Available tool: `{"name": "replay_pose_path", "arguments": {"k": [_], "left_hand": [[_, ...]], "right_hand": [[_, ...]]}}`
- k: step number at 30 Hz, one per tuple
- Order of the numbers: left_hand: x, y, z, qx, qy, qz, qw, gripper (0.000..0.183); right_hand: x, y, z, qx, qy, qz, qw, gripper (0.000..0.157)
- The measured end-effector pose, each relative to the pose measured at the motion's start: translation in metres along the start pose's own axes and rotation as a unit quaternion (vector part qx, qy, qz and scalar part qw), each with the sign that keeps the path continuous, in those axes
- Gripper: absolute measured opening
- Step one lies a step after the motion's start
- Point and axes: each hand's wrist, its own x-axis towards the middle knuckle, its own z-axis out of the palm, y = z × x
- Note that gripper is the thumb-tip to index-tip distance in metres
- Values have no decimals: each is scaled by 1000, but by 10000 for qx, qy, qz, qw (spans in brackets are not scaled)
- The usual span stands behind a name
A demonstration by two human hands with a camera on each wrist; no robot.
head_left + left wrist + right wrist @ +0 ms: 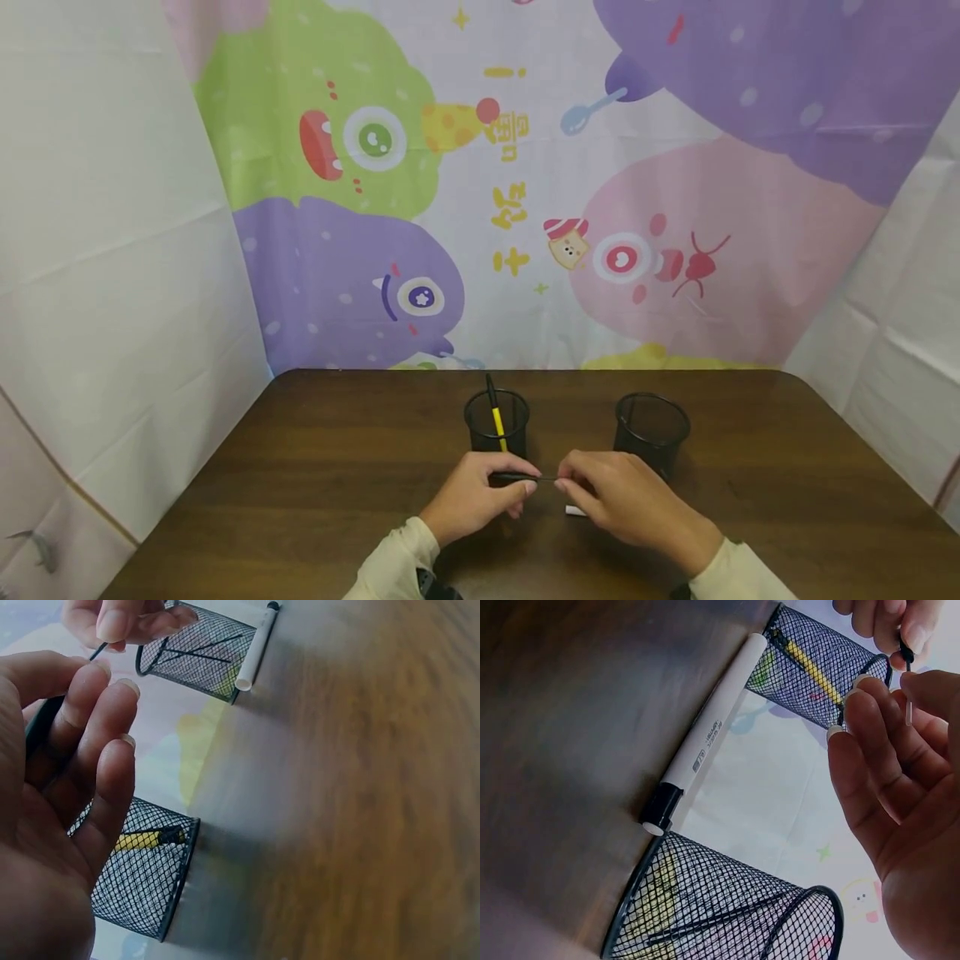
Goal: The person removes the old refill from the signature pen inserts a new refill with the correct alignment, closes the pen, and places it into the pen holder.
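Cartoon-monster backdrop (532,187) behind brown table (360,442); white curtains (120,233) flanking.

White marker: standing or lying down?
Lying down. In the right wrist view the white marker lies lengthwise on the table; in the head view the right hand hides most of it.

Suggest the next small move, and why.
Probably release the black tool from the right hand: the left hand also grips it, so it shouldn't drop, and the white marker lying on the table would need a free hand.
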Motion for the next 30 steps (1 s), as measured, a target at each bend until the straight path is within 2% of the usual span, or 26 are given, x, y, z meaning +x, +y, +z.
{"name": "replay_pose_path", "arguments": {"k": [11, 20, 30], "left_hand": [[-1, -2, 2, -48, 161, 100, 9998, 15], [1, -7, 6, 170, 189, 109, 9996, 12], [1, -5, 4, -40, 148, 164, 9997, 15]], "right_hand": [[-1, 0, 2, 63, 145, -225, 9996, 6], [-2, 0, 3, 10, 125, -208, 9997, 4], [0, 0, 2, -30, 115, -265, 9996, 4]]}}
